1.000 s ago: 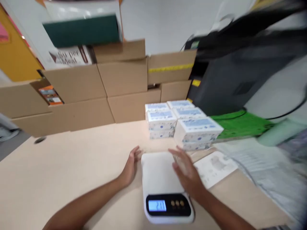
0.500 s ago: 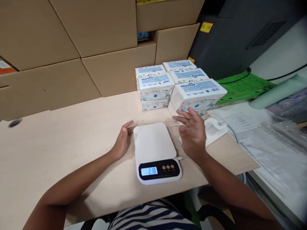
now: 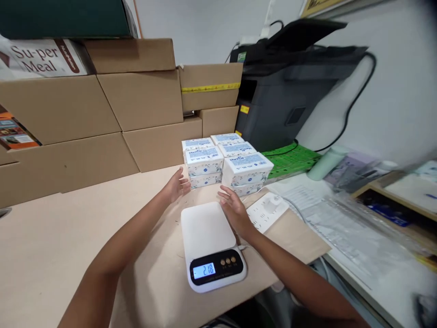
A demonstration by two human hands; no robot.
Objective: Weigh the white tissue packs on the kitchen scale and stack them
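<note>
Digital scale (image 3: pixel 206 225) sits on the near middle of the surface (image 3: pixel 85 237), its lit display (image 3: pixel 204 270) angled toward the person, presumably for easy reading. Beyond it, tissue packs (image 3: pixel 247 165) stand in tight stacks, probably to keep them steady. Left hand (image 3: pixel 173 187) hovers past the scale's far-left corner, right hand (image 3: pixel 236 214) by its right edge, palms inward, fingers (image 3: pixel 229 193) loosely spread and gripping nothing; I can't tell whether the right one touches it.

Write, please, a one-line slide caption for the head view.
Left hand and right hand, both empty, near a white scale and stacked tissue packs.
</note>
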